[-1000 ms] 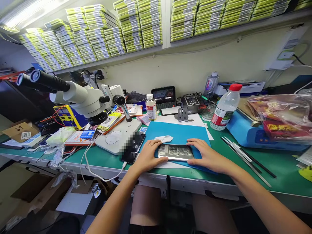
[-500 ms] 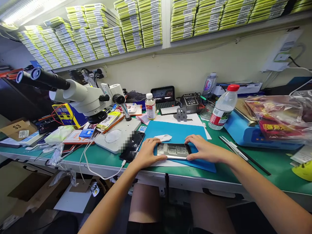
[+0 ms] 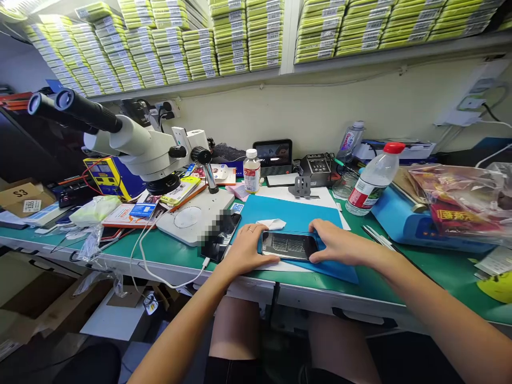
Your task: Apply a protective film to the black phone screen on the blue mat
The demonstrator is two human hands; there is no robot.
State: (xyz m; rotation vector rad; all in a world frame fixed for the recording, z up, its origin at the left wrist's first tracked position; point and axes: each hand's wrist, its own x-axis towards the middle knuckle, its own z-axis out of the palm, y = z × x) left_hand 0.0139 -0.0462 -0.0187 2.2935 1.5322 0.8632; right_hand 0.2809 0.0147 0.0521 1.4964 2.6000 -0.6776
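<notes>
A flat phone screen (image 3: 288, 245) with a glossy dark face lies on the blue mat (image 3: 296, 216) near the bench's front edge. My left hand (image 3: 246, 248) grips its left end, thumb along the near edge. My right hand (image 3: 340, 245) grips its right end the same way. A crumpled white wipe (image 3: 272, 224) lies just behind the screen. A second phone (image 3: 220, 237), its face blurred, rests to the left of my left hand with a white cable plugged in.
A white stereo microscope (image 3: 136, 146) stands at left on its base (image 3: 196, 216). Behind the mat are a small bottle (image 3: 252, 170), a display (image 3: 274, 153) and a water bottle (image 3: 374, 178). A blue machine (image 3: 412, 221) and long metal tools (image 3: 384, 242) lie right.
Both hands have drawn in on the screen's ends, and its face has gone from bright reflections to dark. The camera has shifted slightly.
</notes>
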